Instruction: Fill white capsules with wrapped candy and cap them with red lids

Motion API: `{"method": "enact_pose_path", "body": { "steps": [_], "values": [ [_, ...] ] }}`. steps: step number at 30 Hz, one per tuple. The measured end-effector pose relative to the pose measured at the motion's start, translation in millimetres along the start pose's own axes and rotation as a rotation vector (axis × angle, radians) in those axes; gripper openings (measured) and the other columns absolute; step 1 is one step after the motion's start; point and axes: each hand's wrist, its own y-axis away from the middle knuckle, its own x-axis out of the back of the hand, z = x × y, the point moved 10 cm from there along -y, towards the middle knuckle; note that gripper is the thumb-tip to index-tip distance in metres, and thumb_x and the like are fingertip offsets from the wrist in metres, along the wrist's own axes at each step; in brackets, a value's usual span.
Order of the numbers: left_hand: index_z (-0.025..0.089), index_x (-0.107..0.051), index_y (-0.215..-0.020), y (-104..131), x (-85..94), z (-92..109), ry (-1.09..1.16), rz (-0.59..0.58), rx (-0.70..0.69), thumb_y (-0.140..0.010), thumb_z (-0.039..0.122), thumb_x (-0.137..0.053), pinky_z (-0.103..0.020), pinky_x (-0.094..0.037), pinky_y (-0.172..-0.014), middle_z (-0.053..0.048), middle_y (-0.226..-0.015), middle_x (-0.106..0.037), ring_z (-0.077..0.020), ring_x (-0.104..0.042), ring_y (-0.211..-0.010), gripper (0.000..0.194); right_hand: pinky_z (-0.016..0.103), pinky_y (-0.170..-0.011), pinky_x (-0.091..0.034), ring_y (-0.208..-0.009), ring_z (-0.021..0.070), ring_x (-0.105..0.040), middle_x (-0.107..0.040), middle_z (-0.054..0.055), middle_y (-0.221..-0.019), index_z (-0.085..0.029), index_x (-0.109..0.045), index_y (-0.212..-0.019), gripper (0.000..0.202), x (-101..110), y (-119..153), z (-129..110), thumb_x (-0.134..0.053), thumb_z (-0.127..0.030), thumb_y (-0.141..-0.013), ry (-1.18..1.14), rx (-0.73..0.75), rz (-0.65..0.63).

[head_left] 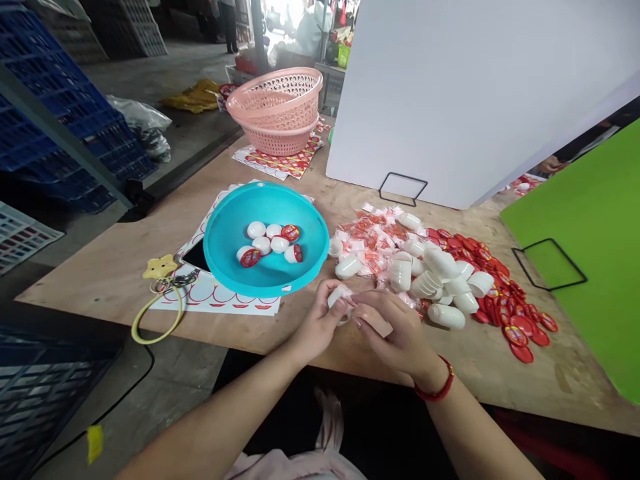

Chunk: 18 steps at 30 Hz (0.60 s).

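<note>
My left hand (320, 320) is curled closed around a small white cup (340, 297), held over the near edge of the wooden table (113, 273), between the teal bowl (267, 203) and the heap of white cups (443, 263). My right hand (400, 330) is half curled, its fingertips at the cup's right side; I can't tell whether they pinch anything. The bowl holds several white cups, some showing red printed lids (249, 258). Beside the heap lie clear-wrapped red pieces (373, 233) and, further right, scattered red lids (520, 327). A yellow star (160, 267) sits left of the bowl, near a pale yellow ring (175, 323). Pink baskets (277, 120) rest on printed sheets (303, 160) at the back, a white board (425, 87) and a green board (585, 260) stand on the right, and blue crates (55, 93) are stacked on the left. Someone's dark-trousered legs (228, 27) show in the background. The lids and sheets carry red and yellow print, too small for me to read.
</note>
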Motion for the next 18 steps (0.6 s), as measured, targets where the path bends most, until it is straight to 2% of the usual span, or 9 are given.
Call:
{"method": "enact_pose_path", "body": {
  "steps": [5,10,13,15,18],
  "values": [
    [0.023,-0.05,-0.1,-0.1,0.9,-10.2,0.042,0.005,0.047,-0.089,0.081,-0.037,-0.029,-0.048,-0.065,-0.001,-0.082,-0.066,-0.0164,-0.061,-0.068,0.06,0.039,-0.085,-0.055,-0.101,0.0228,-0.063,-0.071,0.006,-0.106,-0.026,-0.061,-0.121,0.028,-0.5,-3.2,-2.3,-0.064,-0.021,-0.094,0.057,0.028,-0.054],
    [0.022,-0.055,-0.096,-2.3,3.5,-21.6,0.084,0.024,0.086,-0.093,0.078,-0.03,-0.031,-0.049,-0.067,-0.003,-0.086,-0.07,-0.0195,-0.065,-0.077,0.061,0.044,-0.089,-0.051,-0.102,0.0252,-0.06,-0.072,0.006,-0.109,-0.024,-0.061,-0.117,0.023,-13.1,-4.6,-12.3,-0.063,-0.022,-0.094,0.16,0.093,-0.133],
    [0.021,-0.057,-0.095,-2.3,6.3,-25.3,0.108,0.049,0.1,-0.095,0.075,-0.031,-0.03,-0.049,-0.066,-0.004,-0.088,-0.071,-0.0189,-0.065,-0.075,0.06,0.044,-0.094,-0.05,-0.107,0.0247,-0.06,-0.071,0.006,-0.113,-0.025,-0.061,-0.121,0.027,-12.3,-6.1,-9.1,-0.064,-0.024,-0.094,0.061,0.043,-0.135],
    [0.02,-0.057,-0.092,-1.7,5.1,-25.3,0.131,0.044,0.108,-0.096,0.074,-0.031,-0.029,-0.047,-0.063,-0.002,-0.08,-0.069,-0.0172,-0.063,-0.069,0.06,0.042,-0.095,-0.051,-0.11,0.0236,-0.061,-0.069,0.007,-0.119,-0.025,-0.061,-0.123,0.028,-7.4,-7.8,-5.6,-0.064,-0.026,-0.095,-0.06,0.002,-0.103],
    [0.019,-0.057,-0.085,0.0,-4.6,-21.0,0.153,-0.033,0.109,-0.096,0.074,-0.029,-0.027,-0.043,-0.06,0.0,-0.065,-0.064,-0.0153,-0.058,-0.059,0.063,0.039,-0.091,-0.052,-0.102,0.0209,-0.064,-0.071,0.005,-0.108,-0.026,-0.068,-0.11,0.014,2.7,-10.3,-2.2,-0.062,-0.026,-0.098,-0.162,-0.028,-0.015]
  ]
}}
